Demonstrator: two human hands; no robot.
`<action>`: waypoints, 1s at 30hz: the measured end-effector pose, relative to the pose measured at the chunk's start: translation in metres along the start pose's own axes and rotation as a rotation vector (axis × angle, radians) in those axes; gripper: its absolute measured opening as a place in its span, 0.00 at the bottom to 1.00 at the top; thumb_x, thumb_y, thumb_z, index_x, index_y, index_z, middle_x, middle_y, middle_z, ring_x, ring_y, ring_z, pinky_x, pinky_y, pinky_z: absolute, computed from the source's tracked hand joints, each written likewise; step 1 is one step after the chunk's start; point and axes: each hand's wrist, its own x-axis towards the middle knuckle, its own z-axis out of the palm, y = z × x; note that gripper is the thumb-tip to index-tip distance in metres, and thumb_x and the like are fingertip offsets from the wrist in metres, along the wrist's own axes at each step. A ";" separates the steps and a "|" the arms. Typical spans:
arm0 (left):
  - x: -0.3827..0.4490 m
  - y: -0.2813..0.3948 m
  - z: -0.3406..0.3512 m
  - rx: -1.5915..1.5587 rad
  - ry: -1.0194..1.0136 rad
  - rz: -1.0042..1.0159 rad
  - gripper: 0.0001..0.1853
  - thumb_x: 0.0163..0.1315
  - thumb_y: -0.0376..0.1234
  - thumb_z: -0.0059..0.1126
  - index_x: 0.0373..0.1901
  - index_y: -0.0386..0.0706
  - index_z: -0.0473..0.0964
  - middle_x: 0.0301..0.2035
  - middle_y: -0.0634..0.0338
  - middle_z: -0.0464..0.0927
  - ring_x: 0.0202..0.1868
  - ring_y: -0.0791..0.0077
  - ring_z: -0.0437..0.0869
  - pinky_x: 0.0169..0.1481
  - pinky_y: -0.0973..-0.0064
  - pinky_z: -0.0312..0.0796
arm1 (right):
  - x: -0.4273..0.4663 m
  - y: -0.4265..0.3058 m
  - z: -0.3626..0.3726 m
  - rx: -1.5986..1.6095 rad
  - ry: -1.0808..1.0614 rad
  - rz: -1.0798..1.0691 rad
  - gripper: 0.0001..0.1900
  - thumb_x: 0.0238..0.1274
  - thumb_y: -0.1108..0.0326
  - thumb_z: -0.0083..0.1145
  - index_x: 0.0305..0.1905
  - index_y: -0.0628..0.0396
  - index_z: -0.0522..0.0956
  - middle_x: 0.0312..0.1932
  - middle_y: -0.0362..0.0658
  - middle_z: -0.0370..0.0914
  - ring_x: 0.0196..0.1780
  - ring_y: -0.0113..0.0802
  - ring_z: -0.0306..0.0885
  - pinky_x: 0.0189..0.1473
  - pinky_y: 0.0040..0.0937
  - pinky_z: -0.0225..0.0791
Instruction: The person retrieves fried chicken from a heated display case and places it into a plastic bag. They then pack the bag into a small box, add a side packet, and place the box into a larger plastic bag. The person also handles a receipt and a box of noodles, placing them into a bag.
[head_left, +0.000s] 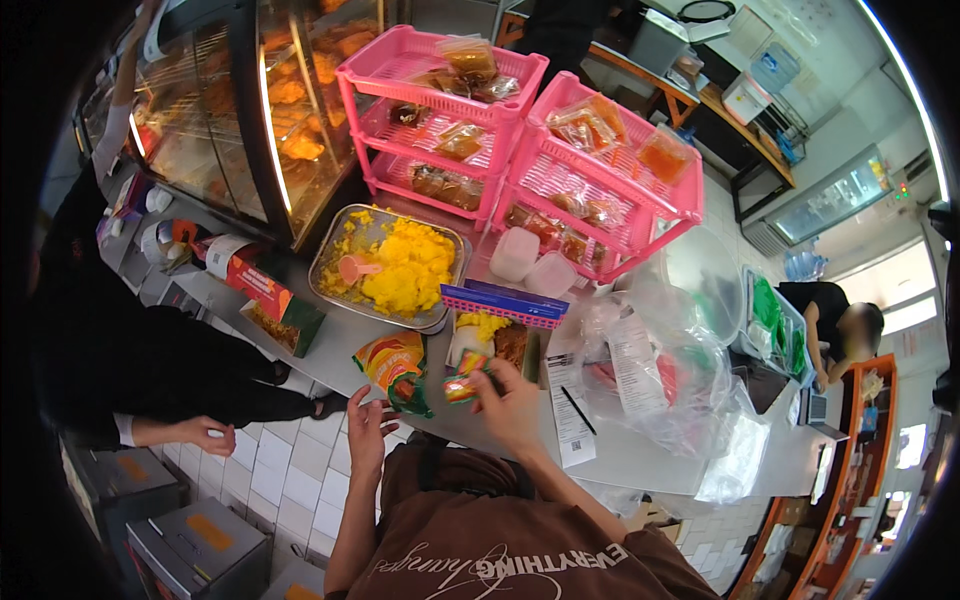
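Observation:
My right hand (510, 405) pinches small red, yellow and green condiment sachets (463, 381) over the near edge of an open meal box (533, 355). Inside that box are white rice, yellow crumbs (484, 325) and a brown shredded food (512, 349). My left hand (367, 421) is empty, fingers apart, at the counter's front edge. Just beyond it lies an orange and green printed food packet (394, 367). A metal tray (324, 255) behind holds a heap of yellow crumbs (416, 262) and a pink scoop (355, 268).
Pink tiered racks (442, 101) hold sauce packets. A blue card in a pink basket (506, 304) stands behind the meal box. At right are a receipt (574, 442), a pen (579, 410) and clear plastic bags (697, 390). Co-workers stand left (112, 337) and right (814, 311).

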 end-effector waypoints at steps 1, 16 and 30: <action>0.002 0.000 0.001 0.013 0.035 -0.003 0.23 0.80 0.39 0.51 0.71 0.45 0.62 0.48 0.56 0.80 0.45 0.70 0.85 0.48 0.72 0.79 | 0.007 -0.005 -0.010 -0.019 0.046 -0.023 0.13 0.74 0.66 0.62 0.54 0.65 0.80 0.32 0.42 0.85 0.21 0.25 0.78 0.24 0.26 0.68; 0.064 0.061 0.110 0.983 -0.212 0.392 0.17 0.73 0.41 0.55 0.45 0.35 0.83 0.37 0.42 0.86 0.43 0.48 0.88 0.52 0.56 0.77 | 0.013 0.033 -0.131 0.185 0.096 0.341 0.18 0.77 0.67 0.52 0.65 0.59 0.78 0.38 0.41 0.80 0.33 0.20 0.78 0.35 0.22 0.69; 0.025 0.056 0.101 1.260 -0.220 0.592 0.16 0.74 0.37 0.50 0.31 0.35 0.79 0.27 0.37 0.82 0.33 0.37 0.86 0.40 0.44 0.77 | -0.022 0.040 -0.088 -0.770 0.318 0.190 0.16 0.64 0.56 0.58 0.34 0.60 0.84 0.28 0.59 0.83 0.36 0.61 0.83 0.40 0.54 0.74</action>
